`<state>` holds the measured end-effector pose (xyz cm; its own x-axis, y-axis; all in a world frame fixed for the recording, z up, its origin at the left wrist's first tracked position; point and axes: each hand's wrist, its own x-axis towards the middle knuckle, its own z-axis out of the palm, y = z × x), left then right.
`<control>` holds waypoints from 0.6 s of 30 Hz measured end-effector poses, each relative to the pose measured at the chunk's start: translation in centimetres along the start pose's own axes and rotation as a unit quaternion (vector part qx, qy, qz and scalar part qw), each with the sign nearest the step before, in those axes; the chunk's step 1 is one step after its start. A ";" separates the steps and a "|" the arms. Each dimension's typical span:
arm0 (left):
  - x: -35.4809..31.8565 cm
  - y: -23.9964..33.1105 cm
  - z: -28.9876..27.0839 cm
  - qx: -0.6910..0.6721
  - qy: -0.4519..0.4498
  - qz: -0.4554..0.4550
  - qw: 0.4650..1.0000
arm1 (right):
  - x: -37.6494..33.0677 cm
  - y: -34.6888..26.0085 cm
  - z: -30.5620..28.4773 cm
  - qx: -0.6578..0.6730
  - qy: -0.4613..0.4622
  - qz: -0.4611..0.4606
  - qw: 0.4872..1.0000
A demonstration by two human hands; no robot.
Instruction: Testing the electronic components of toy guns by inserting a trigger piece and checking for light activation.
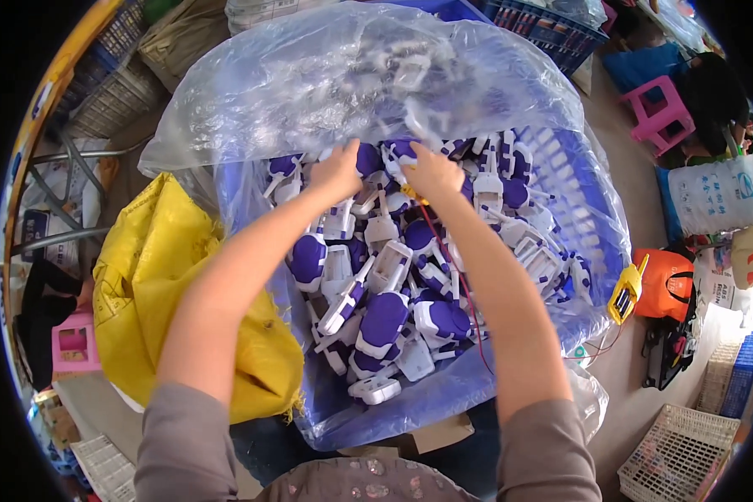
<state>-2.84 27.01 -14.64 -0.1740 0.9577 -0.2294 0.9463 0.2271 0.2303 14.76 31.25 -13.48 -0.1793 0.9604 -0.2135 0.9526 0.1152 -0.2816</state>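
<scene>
A pile of white-and-purple plastic casings (382, 322), several with narrow stems, lies in a large blue plastic basket (573, 180) lined with clear film. At the pile's far side, my left hand (336, 174) is closed beside a purple casing part (367, 160); what its fingers hold is hidden. Just to the right, my right hand (437, 173) curls around a purple-and-white casing (400, 151). Under that palm shows a small yellow piece (413, 195), from which a red wire (462, 276) runs toward me. Beyond my right fingers, a white part (424, 122) is blurred.
Clear plastic film (293, 92) bulges over the basket's far end. On the left lies a yellow woven sack (163, 284). A yellow battery holder (626, 293) hangs on the right rim, beside an orange bag (663, 283). Pink stools (659, 115) and a white basket (678, 452) stand around.
</scene>
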 end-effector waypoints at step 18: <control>3.2 -6.0 -0.3 0.005 -0.209 0.099 0.973 | -1.2 12.2 -3.0 0.065 -0.135 -0.084 0.985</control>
<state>-9.11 28.73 -16.43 0.1358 0.8269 -0.5457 0.9529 0.0418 0.3004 27.29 32.27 -13.88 -0.4081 0.8256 -0.3897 0.8670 0.2167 -0.4488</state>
